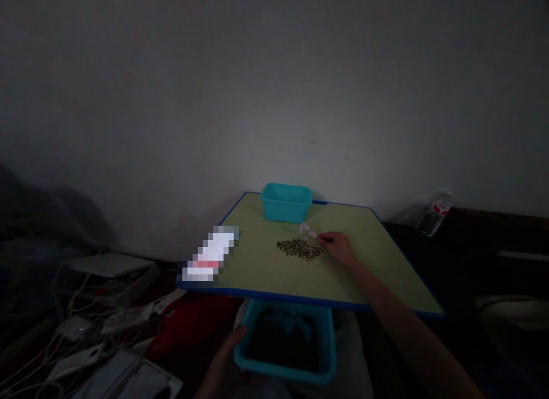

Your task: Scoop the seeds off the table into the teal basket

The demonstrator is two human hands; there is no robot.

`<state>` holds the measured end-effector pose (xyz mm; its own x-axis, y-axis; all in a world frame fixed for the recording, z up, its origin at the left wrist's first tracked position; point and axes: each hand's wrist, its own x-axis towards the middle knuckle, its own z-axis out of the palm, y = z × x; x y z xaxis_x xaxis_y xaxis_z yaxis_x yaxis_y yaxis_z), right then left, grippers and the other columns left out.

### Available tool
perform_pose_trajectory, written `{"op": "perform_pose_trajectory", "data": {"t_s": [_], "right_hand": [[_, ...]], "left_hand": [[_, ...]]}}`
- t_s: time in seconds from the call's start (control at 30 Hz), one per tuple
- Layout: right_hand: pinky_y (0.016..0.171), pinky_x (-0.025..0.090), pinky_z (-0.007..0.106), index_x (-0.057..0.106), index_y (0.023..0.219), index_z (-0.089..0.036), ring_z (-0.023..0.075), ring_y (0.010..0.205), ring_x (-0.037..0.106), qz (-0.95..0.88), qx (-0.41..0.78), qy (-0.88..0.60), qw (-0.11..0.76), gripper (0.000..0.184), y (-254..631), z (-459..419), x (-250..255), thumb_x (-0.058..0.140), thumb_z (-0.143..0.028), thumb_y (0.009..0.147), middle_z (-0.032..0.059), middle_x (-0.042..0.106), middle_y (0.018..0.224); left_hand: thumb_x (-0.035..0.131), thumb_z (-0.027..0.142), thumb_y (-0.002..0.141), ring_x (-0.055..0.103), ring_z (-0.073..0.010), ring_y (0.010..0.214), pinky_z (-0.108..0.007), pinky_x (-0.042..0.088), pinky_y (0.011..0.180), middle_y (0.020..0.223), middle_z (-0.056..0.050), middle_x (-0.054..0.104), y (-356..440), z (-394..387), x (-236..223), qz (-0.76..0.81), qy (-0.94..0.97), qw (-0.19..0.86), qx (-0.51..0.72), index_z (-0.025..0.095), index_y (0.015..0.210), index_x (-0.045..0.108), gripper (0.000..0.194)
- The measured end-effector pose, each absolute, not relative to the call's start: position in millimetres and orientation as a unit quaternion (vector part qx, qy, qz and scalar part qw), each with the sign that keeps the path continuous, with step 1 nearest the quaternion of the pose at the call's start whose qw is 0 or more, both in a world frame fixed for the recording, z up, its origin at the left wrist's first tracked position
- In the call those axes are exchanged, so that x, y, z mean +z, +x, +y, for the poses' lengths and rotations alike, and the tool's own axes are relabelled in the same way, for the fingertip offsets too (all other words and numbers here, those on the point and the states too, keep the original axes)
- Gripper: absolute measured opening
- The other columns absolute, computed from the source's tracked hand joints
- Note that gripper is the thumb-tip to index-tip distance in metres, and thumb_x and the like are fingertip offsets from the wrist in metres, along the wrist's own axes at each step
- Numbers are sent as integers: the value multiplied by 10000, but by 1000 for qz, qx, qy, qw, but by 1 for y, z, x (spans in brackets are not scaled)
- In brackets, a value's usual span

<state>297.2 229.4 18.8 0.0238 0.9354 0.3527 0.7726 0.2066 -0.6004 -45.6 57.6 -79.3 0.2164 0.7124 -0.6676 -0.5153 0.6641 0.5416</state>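
My left hand [229, 353] grips the left side of a teal plastic tub [328, 353] below the table's front edge. Dark, loose material [283, 342] covers much of the tub's bottom. Over the table, my right hand [337, 247] is closed, its fingertips pinching a small, thin, whitish piece [311, 232] whose kind I cannot make out. Just below and left of those fingertips, small brown seed-like bits [299, 248] lie spread in a patch on the pale tabletop [266, 273]. A second teal tub [286, 207] stands behind the patch.
A blurred-out bright phone-like slab [210, 255] rests at the table's left. Tangled cables [86, 324] and a red cloth [193, 322] lie low on the left. A clear plastic bottle [435, 213] leans at the right, by the wall [300, 90].
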Motion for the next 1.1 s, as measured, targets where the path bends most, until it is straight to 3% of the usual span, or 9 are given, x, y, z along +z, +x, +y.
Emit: {"op": "perform_pose_trajectory", "data": {"t_s": [0.13,0.33,0.5,0.7,0.97,1.1], "right_hand": [[791,544,351,830,957,-210,259,836,739,-703,116,-592,377,192,300,222,14,676,-208,842,86,805,936],[755,537,333,829,923,-212,237,793,726,-703,135,-568,407,177,298,215,16,685,-219,822,76,798,888],[704,522,309,830,890,-232,211,739,710,-722,139,-537,414,156,296,213,15,694,-221,816,56,782,828],[704,524,306,828,870,-238,204,734,704,-721,144,-521,433,136,296,212,14,705,-231,810,53,779,834],[697,519,290,827,849,-231,188,716,697,-730,180,-509,420,128,296,211,15,712,-236,793,39,770,790],[706,524,286,825,847,-219,185,727,699,-737,197,-505,403,138,295,207,19,695,-241,807,42,770,795]], "left_hand": [[579,504,861,706,-348,803,-511,565,734,816,-105,759,-44,57,-77,518,115,750,395,139,1337,553,601],[616,494,840,719,-339,814,-504,562,778,853,-99,771,-46,59,-88,522,110,747,397,180,1344,541,598],[607,465,852,714,-343,751,-488,561,724,774,-122,778,-46,62,-88,511,91,761,390,103,1321,572,594],[622,476,836,717,-347,784,-486,562,725,789,-108,782,-44,59,-77,509,105,761,388,124,1344,571,621],[546,487,881,719,-345,714,-488,571,685,729,-109,768,-43,59,-76,508,111,767,376,77,1431,467,690],[602,514,847,715,-345,719,-455,565,628,715,-96,756,-41,56,-71,509,124,759,387,79,1355,540,671]]}}
